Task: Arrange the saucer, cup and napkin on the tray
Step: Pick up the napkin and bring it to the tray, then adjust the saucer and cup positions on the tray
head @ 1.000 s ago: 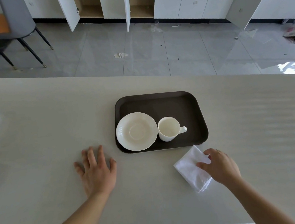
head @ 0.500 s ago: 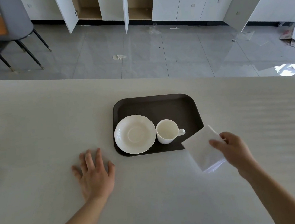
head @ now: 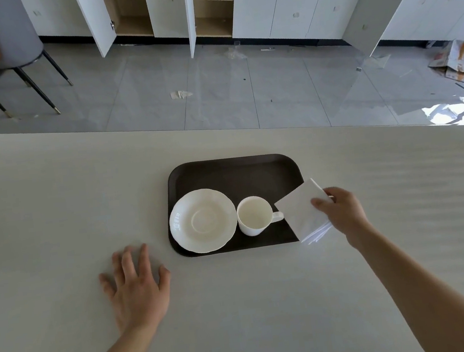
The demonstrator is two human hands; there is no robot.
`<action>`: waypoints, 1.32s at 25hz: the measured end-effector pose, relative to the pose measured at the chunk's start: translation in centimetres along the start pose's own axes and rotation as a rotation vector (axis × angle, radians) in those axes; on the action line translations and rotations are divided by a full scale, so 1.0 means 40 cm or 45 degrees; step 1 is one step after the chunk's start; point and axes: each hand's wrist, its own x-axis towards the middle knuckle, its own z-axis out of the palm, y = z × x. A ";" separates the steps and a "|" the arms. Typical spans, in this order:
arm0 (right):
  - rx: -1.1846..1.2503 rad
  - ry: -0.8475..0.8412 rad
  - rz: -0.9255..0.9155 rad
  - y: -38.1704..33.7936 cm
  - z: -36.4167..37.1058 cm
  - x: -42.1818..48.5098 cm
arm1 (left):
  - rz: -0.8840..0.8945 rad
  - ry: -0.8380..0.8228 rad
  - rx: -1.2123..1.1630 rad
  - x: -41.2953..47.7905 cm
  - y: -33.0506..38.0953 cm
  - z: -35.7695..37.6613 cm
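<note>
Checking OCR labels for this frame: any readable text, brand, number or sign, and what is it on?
No legible text anywhere.
saucer, cup, napkin, tray: plain, no markings.
printed cardboard on the floor: coloured print, too blurred to read.
cabinet doors: small handles only, no labels.

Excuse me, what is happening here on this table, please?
A person is setting a dark tray on a pale table. A white saucer and an empty cup stand side by side on the tray. The right hand holds a folded white napkin over the tray's right edge, not yet laid down. The left hand rests flat on the table.
</note>
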 end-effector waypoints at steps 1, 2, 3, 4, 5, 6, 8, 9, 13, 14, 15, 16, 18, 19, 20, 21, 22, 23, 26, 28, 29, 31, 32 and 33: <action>-0.031 -0.003 -0.016 0.004 0.004 0.005 | -0.002 0.003 -0.002 0.000 0.000 -0.002; -0.108 -0.004 -0.036 0.010 0.010 0.011 | -0.003 0.004 -0.003 0.001 0.000 -0.004; -0.232 -0.007 -0.067 0.018 0.018 0.018 | -0.005 0.004 -0.004 0.001 0.002 -0.006; -0.371 -0.030 -0.103 0.028 0.027 0.023 | -0.008 -0.001 -0.002 0.000 0.004 -0.009; -0.474 -0.078 -0.129 0.036 0.036 0.027 | -0.011 -0.006 0.002 -0.001 0.006 -0.011; -0.521 -0.140 -0.134 0.042 0.045 0.029 | -0.015 -0.011 0.005 -0.002 0.007 -0.012; -0.561 -0.203 -0.103 0.050 0.051 0.030 | -0.019 -0.016 0.006 -0.002 0.009 -0.014; -0.583 -0.176 -0.094 0.052 0.050 0.030 | -0.018 -0.016 0.004 -0.001 0.008 -0.015; -0.631 0.095 -0.258 0.032 0.038 0.014 | -0.011 -0.015 0.003 -0.002 0.008 -0.016; -0.625 0.150 -0.335 0.018 0.039 0.010 | -0.011 -0.014 0.002 -0.002 0.008 -0.017; -0.614 0.193 -0.412 0.002 0.042 0.008 | -0.011 -0.013 0.003 -0.001 0.008 -0.017; -0.599 0.217 -0.485 -0.019 0.048 0.009 | -0.011 -0.012 0.003 -0.001 0.008 -0.017; -0.532 0.186 -0.583 -0.071 0.068 0.021 | -0.017 -0.013 0.003 0.000 0.009 -0.017; -0.474 0.136 -0.605 -0.099 0.083 0.031 | -0.019 -0.014 0.005 0.001 0.009 -0.018; -0.418 0.074 -0.615 -0.125 0.098 0.039 | -0.017 -0.015 0.006 -0.001 0.011 -0.018; -0.382 0.006 -0.619 -0.149 0.116 0.049 | -0.017 -0.018 0.007 -0.002 0.011 -0.019; -0.378 -0.070 -0.614 -0.172 0.137 0.060 | -0.022 -0.021 0.010 -0.002 0.011 -0.020; -0.406 -0.148 -0.602 -0.191 0.156 0.071 | -0.025 -0.025 0.013 -0.003 0.013 -0.022; -0.540 -0.378 -0.550 -0.238 0.218 0.102 | -0.032 -0.034 0.001 -0.002 0.014 -0.028; -0.609 -0.508 -0.503 -0.263 0.256 0.115 | -0.046 -0.049 -0.009 -0.001 0.013 -0.031; -0.649 -0.569 -0.495 -0.274 0.274 0.121 | -0.051 -0.055 -0.009 -0.001 0.014 -0.032; -0.701 -0.675 -0.466 -0.291 0.306 0.132 | -0.052 -0.062 -0.003 -0.001 0.013 -0.030; -0.714 -0.720 -0.438 -0.297 0.318 0.135 | -0.049 -0.063 -0.001 -0.001 0.013 -0.029; -0.721 -0.763 -0.405 -0.302 0.327 0.138 | -0.046 -0.065 0.004 0.000 0.012 -0.028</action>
